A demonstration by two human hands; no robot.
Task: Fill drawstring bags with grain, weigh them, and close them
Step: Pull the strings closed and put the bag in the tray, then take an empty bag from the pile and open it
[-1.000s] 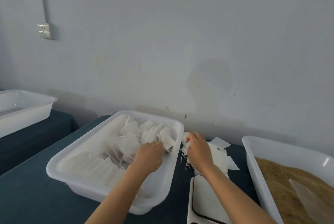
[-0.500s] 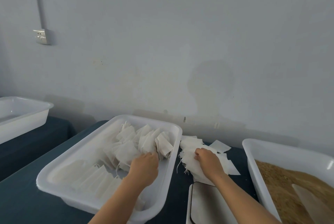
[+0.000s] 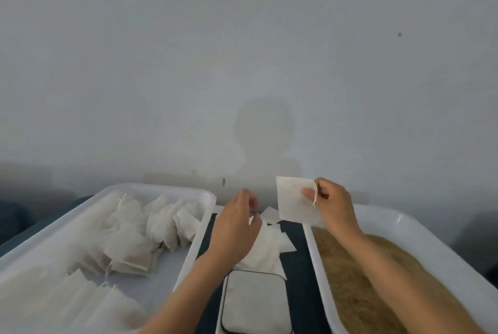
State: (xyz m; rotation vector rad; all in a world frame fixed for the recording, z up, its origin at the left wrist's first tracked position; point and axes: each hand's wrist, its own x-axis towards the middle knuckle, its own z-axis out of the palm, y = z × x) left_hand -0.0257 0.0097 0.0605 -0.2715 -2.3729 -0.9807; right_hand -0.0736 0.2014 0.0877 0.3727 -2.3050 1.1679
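Observation:
My right hand pinches an empty white drawstring bag by its right edge and holds it up above the table, its string hanging by my fingers. My left hand hovers over a loose pile of empty bags on the dark table, fingers loosely curled and holding nothing. A white tray on the right holds brown grain. A white scale sits at the near edge between my forearms.
A large white tray on the left holds several filled white bags. A grey wall runs close behind the table. The dark table top shows between the two trays.
My right hand has lifted one empty bag off the pile and raised it. My left hand has left the left tray and moved right over the pile. The view shifted right.

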